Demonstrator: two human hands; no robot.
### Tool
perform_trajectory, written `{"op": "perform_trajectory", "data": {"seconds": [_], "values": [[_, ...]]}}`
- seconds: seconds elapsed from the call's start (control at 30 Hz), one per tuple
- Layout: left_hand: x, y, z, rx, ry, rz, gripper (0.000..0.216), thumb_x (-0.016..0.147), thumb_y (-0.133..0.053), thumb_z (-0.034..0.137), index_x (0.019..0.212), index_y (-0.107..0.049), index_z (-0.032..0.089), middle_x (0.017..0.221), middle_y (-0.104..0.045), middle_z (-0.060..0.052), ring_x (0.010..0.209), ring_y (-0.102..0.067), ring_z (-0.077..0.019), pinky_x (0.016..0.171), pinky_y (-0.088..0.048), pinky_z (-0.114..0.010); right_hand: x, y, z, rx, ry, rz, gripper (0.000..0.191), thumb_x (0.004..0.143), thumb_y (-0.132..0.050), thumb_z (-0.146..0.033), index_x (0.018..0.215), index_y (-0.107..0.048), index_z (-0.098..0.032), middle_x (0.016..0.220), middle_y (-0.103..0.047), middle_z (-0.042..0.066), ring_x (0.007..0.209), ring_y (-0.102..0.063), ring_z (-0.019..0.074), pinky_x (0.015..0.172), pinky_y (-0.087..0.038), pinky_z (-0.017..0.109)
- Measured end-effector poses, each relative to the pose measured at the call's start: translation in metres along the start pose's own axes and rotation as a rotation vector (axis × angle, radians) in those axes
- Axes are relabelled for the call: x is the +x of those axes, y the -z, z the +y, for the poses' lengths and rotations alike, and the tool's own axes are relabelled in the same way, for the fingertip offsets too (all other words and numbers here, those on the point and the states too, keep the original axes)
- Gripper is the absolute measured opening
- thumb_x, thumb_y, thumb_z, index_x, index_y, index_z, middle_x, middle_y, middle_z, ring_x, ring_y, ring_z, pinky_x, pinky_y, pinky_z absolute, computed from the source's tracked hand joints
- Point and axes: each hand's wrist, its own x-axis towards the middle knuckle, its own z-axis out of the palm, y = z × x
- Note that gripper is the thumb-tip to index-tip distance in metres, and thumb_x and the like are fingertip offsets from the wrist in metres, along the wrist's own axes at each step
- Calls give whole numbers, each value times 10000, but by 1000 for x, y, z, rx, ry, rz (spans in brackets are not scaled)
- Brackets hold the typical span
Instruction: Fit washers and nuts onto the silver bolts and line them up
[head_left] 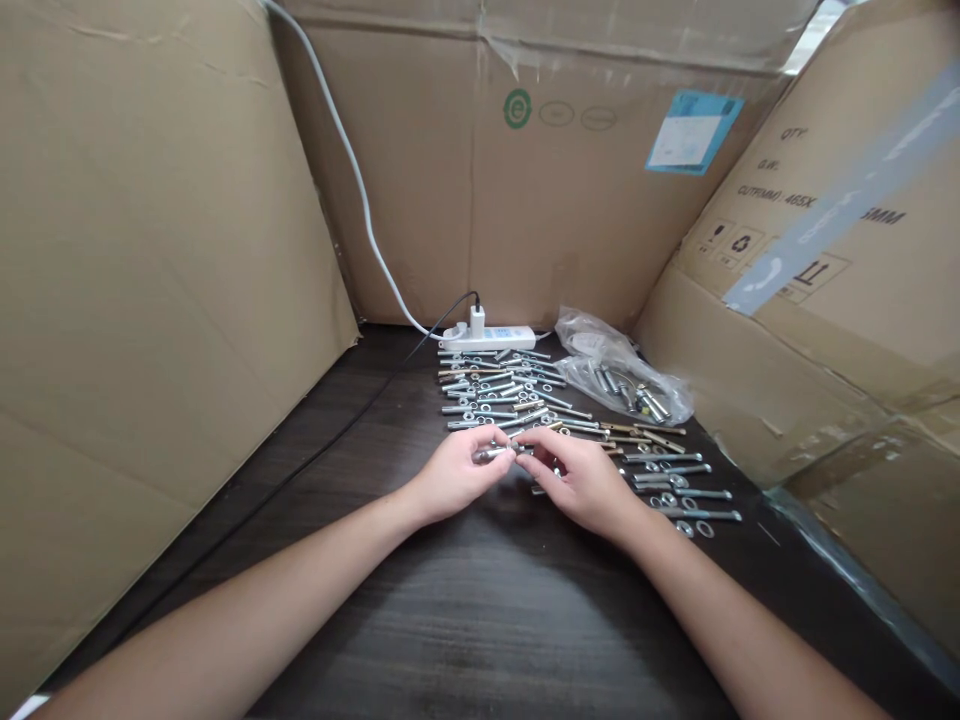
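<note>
Noted dark table (480,610), metal bolt (491,454) over it pinched in near-closed fingers of left hand (457,470), fingers of right hand (581,480) drawn together at its end (hold there unclear), then rows of loose fasteners (474,374), clear plastic bag (596,347) at right, white power strip (510,339) and cardboard (420,200) behind.

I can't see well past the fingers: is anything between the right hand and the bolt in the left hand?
Nothing visible: the fingertips of the right hand are right at one end of the bolt that the left hand holds. The loose bolts lie mostly beyond the hands and to the right.
</note>
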Motion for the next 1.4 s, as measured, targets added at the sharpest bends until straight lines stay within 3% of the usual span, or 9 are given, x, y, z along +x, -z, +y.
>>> {"op": "perform_trajectory", "data": {"seconds": [0.37,0.83,1.1,1.4], "values": [[0,-1,1,-21,26,-24,205,806,-531,312,840,-617,129,781,-595,-14,716,-519,-128,659,-421,-224,1,-1,0,-6,51,59,258,858,-524,-196,1095,-613,-246,786,-624,-6,643,-563,119,628,-442,241],[0,-1,-1,-8,-7,-2,199,830,-531,315,813,-601,130,775,-592,-8,702,-522,-120,672,-433,-231,1,1,-1,-1,36,47,245,916,-506,-340,1100,-637,-247,919,-675,32,725,-614,149,728,-490,287],[0,-1,1,-4,1,-13,225,842,-519,317,861,-628,120,829,-624,-32,770,-552,-146,711,-440,-250,0,0,-2,-37,83,74,280,882,-517,-204,1136,-622,-256,837,-637,12,659,-576,130,659,-467,258],[1,-1,-2,-24,5,-3,219,841,-528,319,854,-608,116,821,-602,-23,758,-538,-136,706,-433,-243,0,0,0,-42,55,41,257,908,-519,-259,1148,-612,-262,930,-690,-9,772,-631,134,720,-462,245]]}}
